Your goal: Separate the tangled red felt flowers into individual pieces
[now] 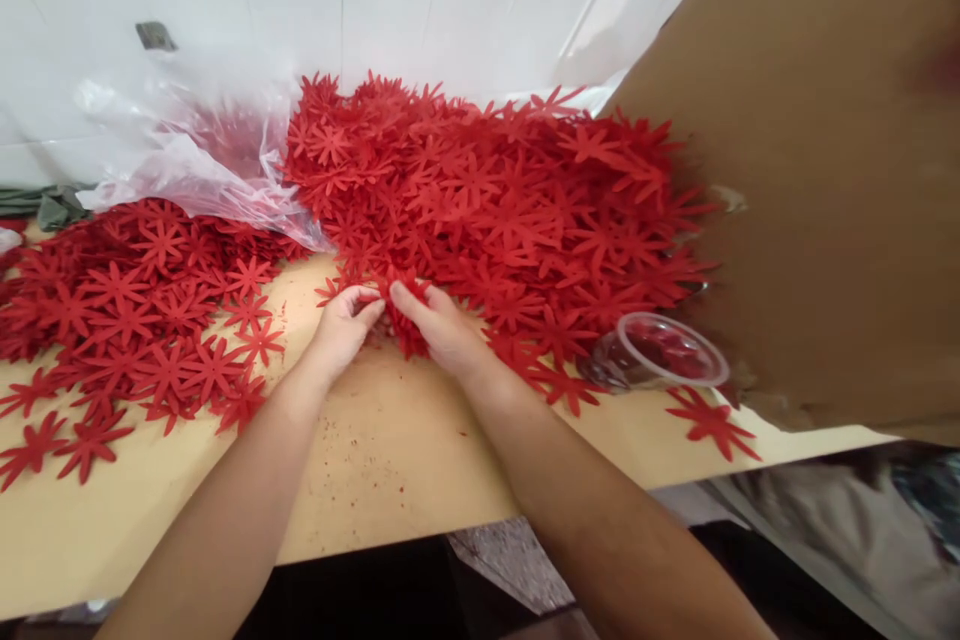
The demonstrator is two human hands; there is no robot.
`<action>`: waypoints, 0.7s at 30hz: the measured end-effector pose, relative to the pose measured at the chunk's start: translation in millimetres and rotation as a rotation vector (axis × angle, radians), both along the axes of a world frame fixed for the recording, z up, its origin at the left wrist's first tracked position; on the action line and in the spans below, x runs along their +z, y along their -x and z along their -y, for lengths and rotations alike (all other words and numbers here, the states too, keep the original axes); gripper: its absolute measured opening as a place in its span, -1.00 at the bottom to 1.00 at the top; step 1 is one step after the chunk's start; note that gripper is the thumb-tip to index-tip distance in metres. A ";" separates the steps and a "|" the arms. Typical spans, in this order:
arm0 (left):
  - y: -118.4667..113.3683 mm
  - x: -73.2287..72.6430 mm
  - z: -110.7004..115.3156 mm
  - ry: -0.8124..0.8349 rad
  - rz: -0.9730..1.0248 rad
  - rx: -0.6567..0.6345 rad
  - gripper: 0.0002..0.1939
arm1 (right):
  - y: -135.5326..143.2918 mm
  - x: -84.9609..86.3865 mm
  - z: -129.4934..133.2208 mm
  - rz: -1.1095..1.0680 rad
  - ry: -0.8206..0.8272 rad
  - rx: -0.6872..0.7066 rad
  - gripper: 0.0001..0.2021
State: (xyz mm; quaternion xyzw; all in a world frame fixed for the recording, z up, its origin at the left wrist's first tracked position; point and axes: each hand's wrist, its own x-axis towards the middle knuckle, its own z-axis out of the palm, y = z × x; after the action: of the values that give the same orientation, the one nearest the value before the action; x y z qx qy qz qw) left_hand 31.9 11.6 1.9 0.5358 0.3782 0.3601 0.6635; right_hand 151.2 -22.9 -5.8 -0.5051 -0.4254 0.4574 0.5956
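My right hand (444, 328) grips a small bunch of red flower-shaped cutouts (407, 328), thumb on top and petals hanging below. Close against its left side, my left hand (346, 325) is closed in a pinch at the edge of the bunch; what lies between its fingertips is too small to make out. Just behind both hands rises a big heap of the same red flower cutouts (480, 190). A second, looser pile of flower cutouts (150, 310) spreads to the left of my left forearm.
A clear plastic bag (217, 170) lies behind the left pile. At the right, a clear plastic cup (637, 360) tilts beside a single cutout (715, 425) and a large cardboard panel (825, 170). Red specks dot the tan tabletop (390, 460). White tiles (420, 0) line the back.
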 end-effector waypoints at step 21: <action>2.0 -8.4 -3.7 0.095 0.097 0.066 -0.83 | -24.3 54.0 -37.6 0.086 -0.034 -0.018 -0.77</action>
State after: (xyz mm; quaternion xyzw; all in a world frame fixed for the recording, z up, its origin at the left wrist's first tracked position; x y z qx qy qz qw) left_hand 29.9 15.3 -6.5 0.4725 0.3797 0.3892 0.6936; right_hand 175.5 14.7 48.2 -0.5179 -0.4537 0.4228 0.5892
